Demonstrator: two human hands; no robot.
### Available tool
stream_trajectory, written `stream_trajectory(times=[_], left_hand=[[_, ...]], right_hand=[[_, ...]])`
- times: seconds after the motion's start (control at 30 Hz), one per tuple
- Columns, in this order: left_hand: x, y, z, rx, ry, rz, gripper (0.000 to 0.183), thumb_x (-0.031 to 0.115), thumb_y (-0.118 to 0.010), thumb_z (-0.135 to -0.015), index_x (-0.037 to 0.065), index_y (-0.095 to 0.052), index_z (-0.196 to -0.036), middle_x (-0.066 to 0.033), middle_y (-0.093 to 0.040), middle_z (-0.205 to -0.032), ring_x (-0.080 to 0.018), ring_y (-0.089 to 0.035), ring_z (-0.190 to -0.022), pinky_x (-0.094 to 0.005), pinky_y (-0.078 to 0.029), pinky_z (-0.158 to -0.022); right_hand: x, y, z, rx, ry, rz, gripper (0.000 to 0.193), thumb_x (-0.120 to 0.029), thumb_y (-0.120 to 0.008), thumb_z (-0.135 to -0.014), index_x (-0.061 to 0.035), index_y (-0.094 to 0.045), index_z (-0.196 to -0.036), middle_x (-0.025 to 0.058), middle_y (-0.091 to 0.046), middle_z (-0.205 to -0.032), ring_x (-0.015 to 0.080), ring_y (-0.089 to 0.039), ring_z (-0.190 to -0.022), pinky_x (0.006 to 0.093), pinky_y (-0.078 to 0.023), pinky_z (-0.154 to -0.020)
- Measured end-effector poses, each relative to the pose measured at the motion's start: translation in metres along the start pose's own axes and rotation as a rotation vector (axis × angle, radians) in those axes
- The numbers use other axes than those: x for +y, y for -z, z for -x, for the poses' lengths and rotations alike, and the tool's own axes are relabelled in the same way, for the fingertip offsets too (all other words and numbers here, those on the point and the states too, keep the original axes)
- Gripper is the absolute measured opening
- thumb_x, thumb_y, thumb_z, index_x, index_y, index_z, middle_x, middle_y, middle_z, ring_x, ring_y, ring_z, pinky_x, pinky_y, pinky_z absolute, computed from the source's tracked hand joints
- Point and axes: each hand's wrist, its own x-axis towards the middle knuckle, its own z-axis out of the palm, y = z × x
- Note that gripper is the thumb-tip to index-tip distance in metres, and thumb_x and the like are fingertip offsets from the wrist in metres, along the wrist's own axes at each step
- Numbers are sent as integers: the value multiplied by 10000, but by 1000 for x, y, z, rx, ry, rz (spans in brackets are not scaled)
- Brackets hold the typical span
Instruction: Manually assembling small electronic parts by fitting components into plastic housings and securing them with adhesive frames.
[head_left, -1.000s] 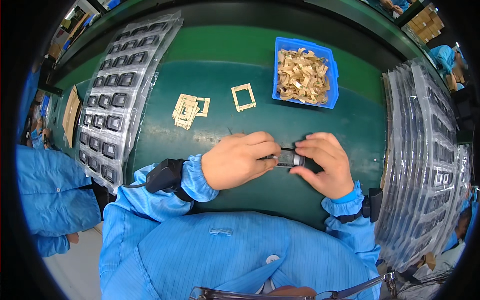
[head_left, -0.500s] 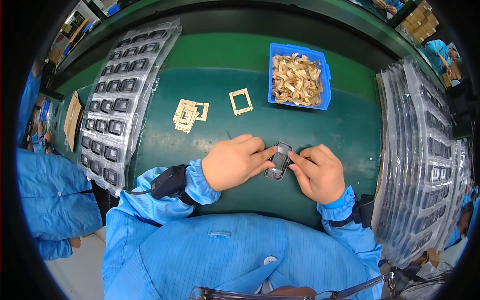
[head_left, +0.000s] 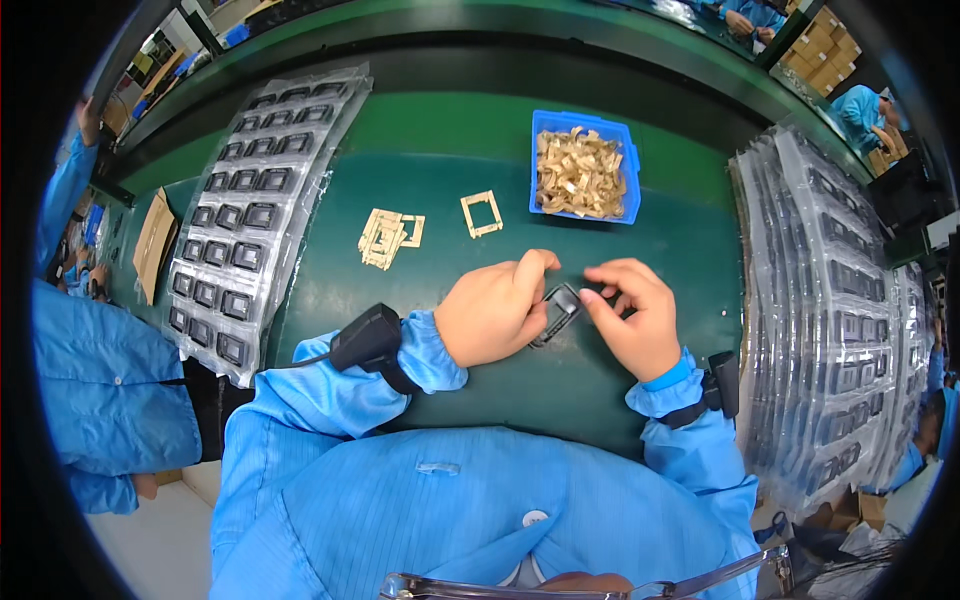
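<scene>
The step in hand seems to be close handwork on the black casing [head_left: 559,314], angled between the hands over the table's [head_left: 510,395] near part; next calls for steadying it. The left hand [head_left: 493,312] pinches its left side; the right hand [head_left: 642,318], thumb and forefinger parted, is by its far right corner, contact unclear.

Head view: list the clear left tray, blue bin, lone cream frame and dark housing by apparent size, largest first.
1. Clear left tray
2. Blue bin
3. Lone cream frame and dark housing: too alike to rank, since the left hand partly covers the housing.
</scene>
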Motion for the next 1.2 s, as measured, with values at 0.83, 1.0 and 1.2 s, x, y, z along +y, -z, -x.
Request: stream_trajectory(times=[0.83,1.0,1.2], left_hand=[[2,11,-74,374,155,445,135,-11,-760,-856,-13,-695,-974,-144,-641,-1261,-183,-670,-1052,-293,-603,-821],[-1,11,-75,353,272,812,108,-17,-738,-858,-8,-700,-959,-144,-633,-1292,-206,-659,-1112,-319,-599,-843],[-1,18,-82,281,14,452,47,-12,-688,-889,6,-665,-926,-142,-621,-1316,-199,-621,-1171,-332,-541,-927]], right_hand=[[-9,-12,-16,221,-118,-628,263,93,-637,-939,43,-605,-1195,169,-697,-1180,206,-709,-1019,276,-582,-824],[-2,-12,-18,163,-30,-608,295,122,-666,-905,64,-621,-1190,187,-668,-1209,249,-698,-1084,323,-582,-929],[-7,-2,-17,133,-116,-828,357,116,-697,-886,50,-599,-1222,164,-673,-1158,236,-707,-1037,319,-597,-876]])
